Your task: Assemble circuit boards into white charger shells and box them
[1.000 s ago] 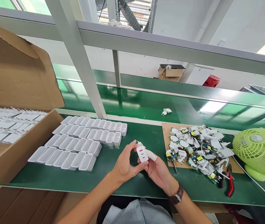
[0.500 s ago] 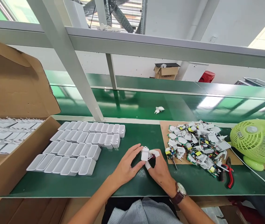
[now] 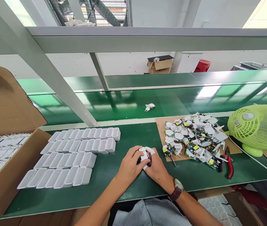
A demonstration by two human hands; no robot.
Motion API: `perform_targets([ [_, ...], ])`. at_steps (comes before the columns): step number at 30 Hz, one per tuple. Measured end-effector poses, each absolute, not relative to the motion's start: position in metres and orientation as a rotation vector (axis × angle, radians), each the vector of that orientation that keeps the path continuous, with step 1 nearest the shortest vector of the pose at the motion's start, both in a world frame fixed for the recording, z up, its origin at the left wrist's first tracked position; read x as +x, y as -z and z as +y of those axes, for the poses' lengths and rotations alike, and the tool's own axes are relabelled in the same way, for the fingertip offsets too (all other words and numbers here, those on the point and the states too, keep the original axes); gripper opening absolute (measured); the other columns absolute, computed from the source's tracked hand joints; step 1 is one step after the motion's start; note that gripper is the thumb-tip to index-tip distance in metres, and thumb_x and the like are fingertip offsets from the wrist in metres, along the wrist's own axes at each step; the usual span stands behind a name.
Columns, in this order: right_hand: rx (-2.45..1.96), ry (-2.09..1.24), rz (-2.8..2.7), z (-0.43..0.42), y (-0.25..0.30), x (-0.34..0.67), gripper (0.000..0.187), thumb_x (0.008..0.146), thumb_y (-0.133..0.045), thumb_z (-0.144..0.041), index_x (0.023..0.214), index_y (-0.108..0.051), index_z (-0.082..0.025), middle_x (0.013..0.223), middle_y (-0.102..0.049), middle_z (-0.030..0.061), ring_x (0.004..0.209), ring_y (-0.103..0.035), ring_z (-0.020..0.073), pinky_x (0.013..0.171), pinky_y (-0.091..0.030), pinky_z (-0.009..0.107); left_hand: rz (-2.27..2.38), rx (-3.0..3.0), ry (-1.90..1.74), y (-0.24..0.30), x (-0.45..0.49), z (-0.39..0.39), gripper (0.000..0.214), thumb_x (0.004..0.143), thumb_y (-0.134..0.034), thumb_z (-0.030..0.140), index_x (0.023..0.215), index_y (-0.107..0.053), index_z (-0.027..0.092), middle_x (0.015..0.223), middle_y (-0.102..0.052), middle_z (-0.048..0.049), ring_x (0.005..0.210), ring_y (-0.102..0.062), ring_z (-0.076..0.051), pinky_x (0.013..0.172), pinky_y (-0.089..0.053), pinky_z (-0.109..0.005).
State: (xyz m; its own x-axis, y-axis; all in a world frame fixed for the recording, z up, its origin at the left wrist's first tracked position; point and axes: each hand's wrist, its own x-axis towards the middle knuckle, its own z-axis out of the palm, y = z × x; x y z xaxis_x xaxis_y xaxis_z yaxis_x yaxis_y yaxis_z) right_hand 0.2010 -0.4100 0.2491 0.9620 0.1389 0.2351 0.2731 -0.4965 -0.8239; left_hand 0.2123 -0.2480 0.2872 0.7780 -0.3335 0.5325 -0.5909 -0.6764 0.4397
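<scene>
A small white plastic housing (image 3: 144,154) is held between my two hands above the green work surface, partly hidden by the fingers. My left hand (image 3: 129,164) is closed on it from the left, thumb and fingers curled round. My right hand (image 3: 158,169) grips it from the right, with white coverings on the thumb and index finger and a watch on the wrist. Rows of open white plastic cases (image 3: 69,160) stand to the left. On the right, a pile of circuit boards with white plastic parts (image 3: 196,138) lies on a cardboard sheet (image 3: 161,125).
Red-handled pliers (image 3: 229,166) and a thin screwdriver (image 3: 173,161) lie by the pile. A green fan (image 3: 253,125) stands far right, its white cable trailing. A carton (image 3: 27,163) of white parts is at left. One loose white piece (image 3: 150,107) lies beyond the rail.
The view has shifted, so surroundings sit differently in the frame. My left fingers have closed further over the white housing, which now shows less and looks tilted.
</scene>
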Motion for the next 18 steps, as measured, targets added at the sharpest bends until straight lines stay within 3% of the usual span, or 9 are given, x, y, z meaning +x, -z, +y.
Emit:
perform_targets([
  [3,-2.093,0.139,-0.277,-0.41,-0.254,0.202,0.042,0.085,-0.057,-0.012,0.127,-0.056,-0.018,0.1,-0.056,0.0048,0.082,-0.063,0.0195,0.07,-0.056,0.032,-0.578,2.399,-0.574,-0.282,0.21,-0.255,0.015,0.098,-0.067,0.033,0.098,-0.058,0.022,0.122,-0.065,-0.0117,0.103,-0.073,-0.024,0.084,-0.064,-0.035],
  [6,-2.08,0.109,-0.279,-0.413,-0.257,0.2,0.049,0.085,-0.055,-0.01,0.134,-0.051,-0.017,0.102,-0.056,0.0054,0.081,-0.063,0.0195,0.071,-0.057,0.034,-0.54,2.395,-0.465,-0.28,0.205,-0.254,0.015,0.098,-0.065,0.034,0.103,-0.057,0.022,0.129,-0.062,-0.0123,0.1,-0.074,-0.022,0.084,-0.064,-0.034],
  [10,-2.117,0.128,-0.345,-0.425,-0.257,0.187,0.056,0.089,-0.058,-0.014,0.143,-0.043,-0.016,0.103,-0.057,0.0063,0.076,-0.061,0.019,0.071,-0.059,0.036,-0.606,2.409,-0.207,-0.292,0.219,-0.242,0.008,0.099,-0.061,0.029,0.103,-0.058,0.024,0.135,-0.062,-0.0091,0.11,-0.071,-0.022,0.091,-0.062,-0.035],
  [14,-2.195,0.158,-0.449,-0.441,-0.257,0.173,0.051,0.097,-0.054,-0.017,0.147,-0.041,-0.017,0.104,-0.06,0.0072,0.077,-0.063,0.0197,0.072,-0.06,0.036,-0.613,2.421,-0.049,-0.31,0.28,-0.251,0.011,0.092,-0.067,0.028,0.097,-0.059,0.023,0.138,-0.063,-0.0087,0.123,-0.065,-0.025,0.104,-0.055,-0.04],
  [18,-2.261,0.244,-0.571,-0.455,-0.259,0.164,0.044,0.1,-0.048,-0.015,0.143,-0.046,-0.018,0.116,-0.065,0.0123,0.09,-0.069,0.0235,0.079,-0.062,0.038,-0.615,2.435,0.031,-0.315,0.347,-0.286,0.015,0.082,-0.071,0.026,0.09,-0.059,0.021,0.115,-0.07,-0.0073,0.101,-0.069,-0.024,0.092,-0.058,-0.039],
])
